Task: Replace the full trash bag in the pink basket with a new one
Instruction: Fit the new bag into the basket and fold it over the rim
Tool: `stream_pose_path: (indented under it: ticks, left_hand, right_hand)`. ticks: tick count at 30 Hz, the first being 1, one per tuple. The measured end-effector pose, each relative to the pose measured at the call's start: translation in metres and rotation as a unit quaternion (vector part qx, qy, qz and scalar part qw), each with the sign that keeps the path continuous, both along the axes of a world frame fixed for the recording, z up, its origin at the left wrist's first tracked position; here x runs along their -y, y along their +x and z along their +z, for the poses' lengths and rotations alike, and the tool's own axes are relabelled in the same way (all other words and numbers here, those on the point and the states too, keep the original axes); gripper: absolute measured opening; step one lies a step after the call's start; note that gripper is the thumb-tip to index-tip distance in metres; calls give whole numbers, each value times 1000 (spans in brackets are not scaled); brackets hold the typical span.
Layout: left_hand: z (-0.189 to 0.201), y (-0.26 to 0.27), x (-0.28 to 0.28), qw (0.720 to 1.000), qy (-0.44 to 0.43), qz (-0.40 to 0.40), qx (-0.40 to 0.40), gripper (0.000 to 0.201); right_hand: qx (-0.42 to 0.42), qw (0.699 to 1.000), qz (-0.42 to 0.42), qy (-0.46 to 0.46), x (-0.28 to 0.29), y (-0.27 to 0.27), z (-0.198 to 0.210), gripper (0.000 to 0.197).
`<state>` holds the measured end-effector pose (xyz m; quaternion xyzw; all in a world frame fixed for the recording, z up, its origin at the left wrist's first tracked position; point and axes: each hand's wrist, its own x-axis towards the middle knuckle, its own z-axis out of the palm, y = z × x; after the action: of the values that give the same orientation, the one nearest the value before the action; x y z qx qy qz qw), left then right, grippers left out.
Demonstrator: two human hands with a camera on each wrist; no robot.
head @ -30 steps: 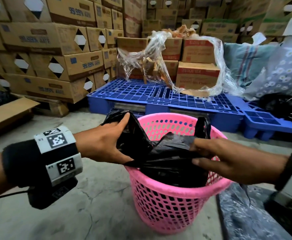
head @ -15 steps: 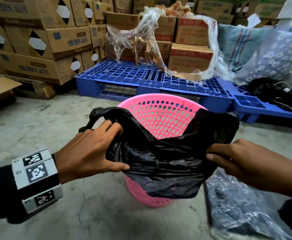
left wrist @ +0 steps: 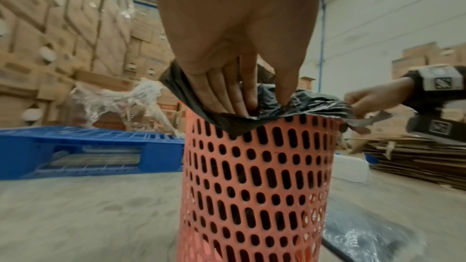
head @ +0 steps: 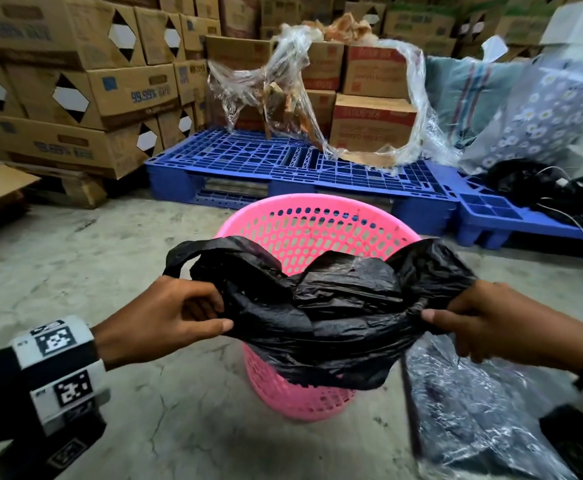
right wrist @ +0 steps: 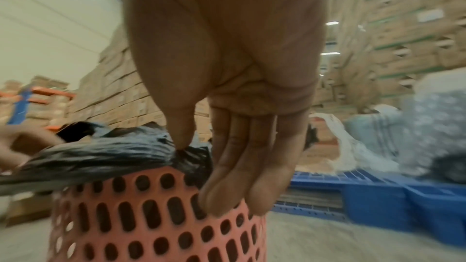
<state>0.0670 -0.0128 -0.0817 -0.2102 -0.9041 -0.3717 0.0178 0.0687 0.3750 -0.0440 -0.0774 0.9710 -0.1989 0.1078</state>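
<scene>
Both the left hand (head: 165, 317) and right hand (head: 491, 323) pinch the crumpled black plastic trash bag (head: 324, 317) above the pink perforated plastic basket (head: 304, 216), where an even, level spread should seat it cleanly.

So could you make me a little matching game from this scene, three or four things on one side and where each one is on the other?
Things:
1. black trash bag
2. pink basket
3. blue pallet
4. clear plastic wrap

Places:
a. on the pallet, draped round cartons
b. on the floor behind the basket
c. pulled between the left hand and the right hand
d. on the concrete floor, under the bag

Pairs: 1-c, 2-d, 3-b, 4-a
</scene>
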Motion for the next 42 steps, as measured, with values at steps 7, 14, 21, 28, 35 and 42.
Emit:
stream_pose_path:
  ticks: [7,14,21,28,35,42]
  left_hand:
    - [-3,-14,7,967,204,68,135,28]
    - [11,-35,12,880,403,168,186,31]
    - [13,-13,-2,961,158,224,36,11]
    - [1,-35,-12,936,256,182,160,24]
    - [-11,-58,-16,912,300,231,156,33]
    - [-5,-71,-9,936,218,275,12,18]
  right_hand:
    - [78,984,-66,-149,-12,-16,-21,18]
    - [91,949,-127,-274,-15,-13,-5,31]
    - [-150,977,-14,-152,-10,1,-4,48]
    - [-58,963,-64,-254,-2,-16,-21,46]
    - [32,943,-130,-304,-8,-28,-40,89]
    - [-186,965,-92,-160,-14,-40,-29,83]
